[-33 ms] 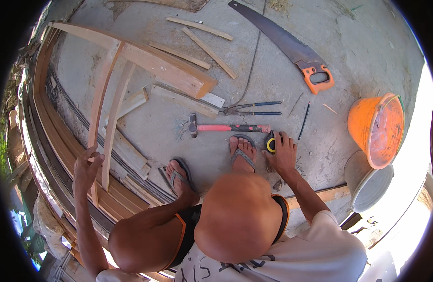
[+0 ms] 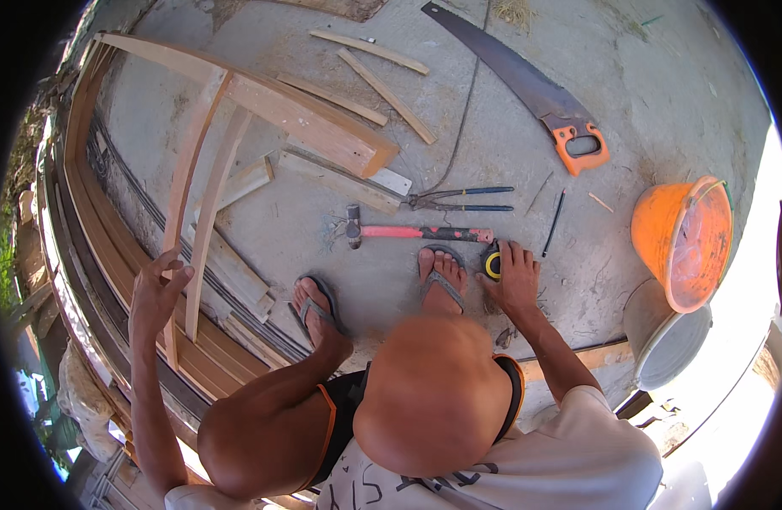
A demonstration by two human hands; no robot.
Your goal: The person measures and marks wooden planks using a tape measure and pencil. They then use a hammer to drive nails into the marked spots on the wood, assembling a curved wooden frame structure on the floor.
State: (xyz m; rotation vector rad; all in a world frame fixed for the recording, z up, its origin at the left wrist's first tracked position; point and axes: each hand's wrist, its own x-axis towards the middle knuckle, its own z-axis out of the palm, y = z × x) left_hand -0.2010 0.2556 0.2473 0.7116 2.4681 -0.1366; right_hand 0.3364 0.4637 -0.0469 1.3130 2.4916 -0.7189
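On the concrete floor, my right hand (image 2: 515, 280) grips a black and yellow tape measure (image 2: 493, 264) from its right side. My left hand (image 2: 157, 293) is at the near end of an upright wooden strip (image 2: 185, 187) of a frame, thumb and fingers apart and partly covering the strip. I cannot tell whether it touches the wood. A second strip (image 2: 212, 212) stands just right of it. Beyond the tape measure lies a hammer (image 2: 425, 232) with a red and black handle. Right of the tape measure is a dark pencil (image 2: 554, 223).
Pincers (image 2: 463, 197) with dark handles lie beyond the hammer. A handsaw (image 2: 527, 81) with an orange handle rests far right. An orange bucket (image 2: 650, 229) and a grey bucket (image 2: 650, 319) are at the right. A thick beam (image 2: 323, 127) and several offcuts (image 2: 386, 93) lie ahead.
The whole view has shifted slightly, with floor things now a little further right. My left hand's fingers have moved a little. The right hand stays on the tape measure.
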